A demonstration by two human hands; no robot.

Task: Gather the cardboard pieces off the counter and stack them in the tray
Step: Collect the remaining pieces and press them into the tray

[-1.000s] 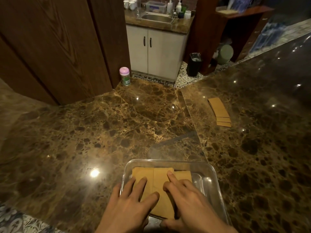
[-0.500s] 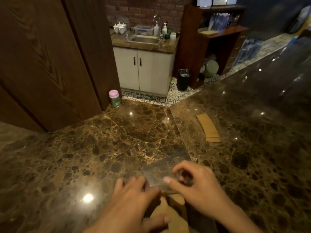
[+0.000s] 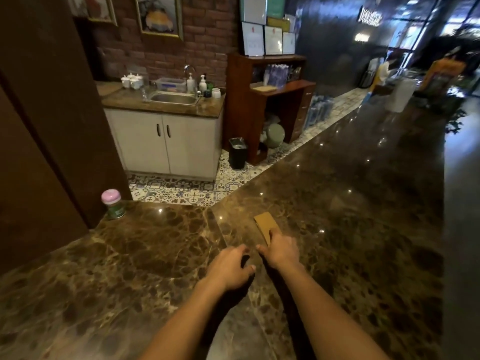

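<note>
A small stack of tan cardboard pieces [image 3: 265, 222] lies on the dark marble counter [image 3: 350, 229], ahead of me and a little right of centre. My right hand [image 3: 281, 250] reaches out to it and its fingers lie over the stack's near end, with the thumb sticking out to the left, off the cardboard. My left hand [image 3: 230, 267] is just left of it, low over the counter, fingers loosely curled and holding nothing. The tray is out of view.
A green jar with a pink lid [image 3: 112, 203] stands at the counter's far left corner beside a wooden panel [image 3: 52, 126]. Past the counter's far edge are a tiled floor, a white sink cabinet [image 3: 166, 144] and a black bin [image 3: 237, 153].
Both hands have left the tray and moved forward across the counter. My right hand has reached the cardboard stack. The view has lifted and the tray has dropped out of sight.
</note>
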